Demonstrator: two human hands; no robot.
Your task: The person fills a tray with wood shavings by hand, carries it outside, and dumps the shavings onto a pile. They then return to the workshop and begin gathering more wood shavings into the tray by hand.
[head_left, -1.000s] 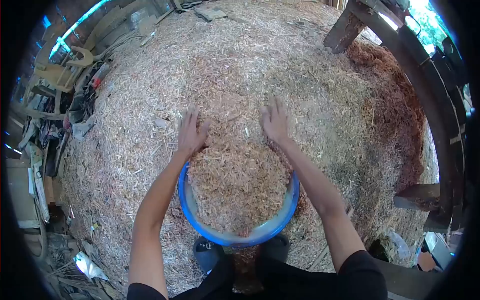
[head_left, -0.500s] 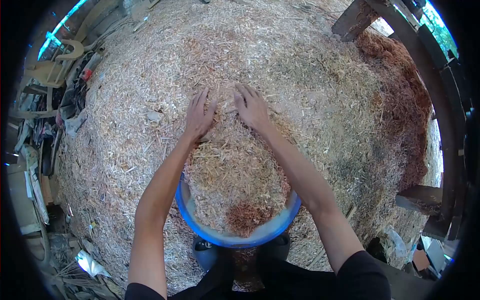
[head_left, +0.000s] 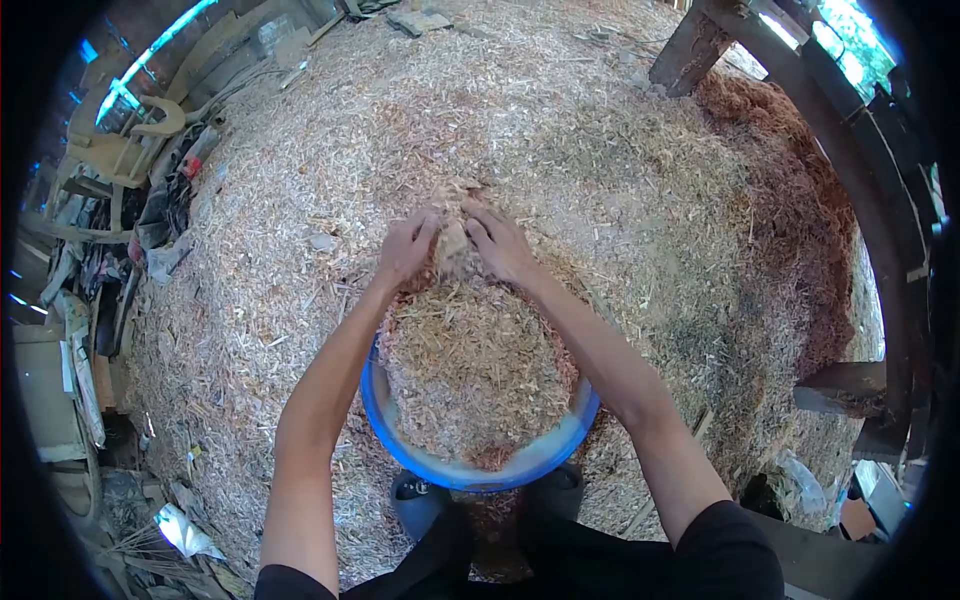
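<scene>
A blue round basin (head_left: 560, 443) sits against a big heap of wood shavings (head_left: 560, 150) and is piled high with shavings (head_left: 480, 370). My left hand (head_left: 406, 247) and my right hand (head_left: 498, 242) are close together just beyond the basin's far rim. Both have curled fingers cupped around a clump of shavings (head_left: 455, 245) between them. My forearms reach over either side of the basin.
Dark wooden posts (head_left: 690, 45) and beams (head_left: 845, 385) stand at the right. Reddish sawdust (head_left: 790, 200) lies along the right side of the heap. Plastic chairs (head_left: 125, 150), rags and scrap clutter the left. My shoes (head_left: 420, 500) are under the basin.
My hands were flat and spread apart on the heap; they came together, curled, and drew a clump of shavings back toward the basin.
</scene>
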